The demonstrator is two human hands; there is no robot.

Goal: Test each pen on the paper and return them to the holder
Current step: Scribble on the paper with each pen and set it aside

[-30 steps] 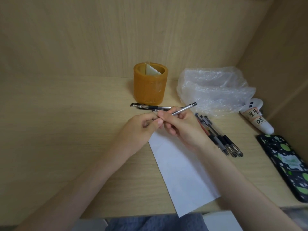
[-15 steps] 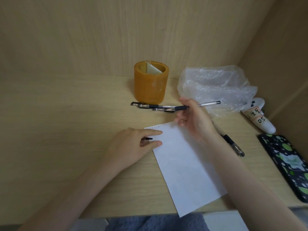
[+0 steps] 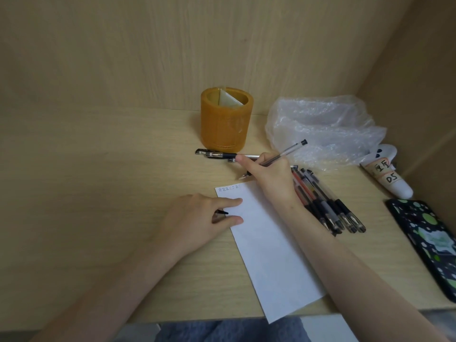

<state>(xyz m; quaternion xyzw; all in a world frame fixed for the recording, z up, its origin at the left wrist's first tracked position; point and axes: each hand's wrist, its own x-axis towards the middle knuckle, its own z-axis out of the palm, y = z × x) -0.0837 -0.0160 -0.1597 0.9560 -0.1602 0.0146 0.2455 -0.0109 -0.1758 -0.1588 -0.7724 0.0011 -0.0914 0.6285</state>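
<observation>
- Gripping a clear pen (image 3: 278, 156), the right hand (image 3: 271, 176) holds its tip just above the paper (image 3: 266, 243).
- Left hand (image 3: 197, 218) pinches a black cap (image 3: 222, 212), pressing the paper's edge.

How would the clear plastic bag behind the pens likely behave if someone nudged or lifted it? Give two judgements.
The clear plastic bag looks thin and crumpled, so it would probably flop and deform rather than slide as one piece. It appears empty and puffed up, so it is likely very light.

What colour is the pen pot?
The pen pot is amber orange, seen best in the head view.
</observation>
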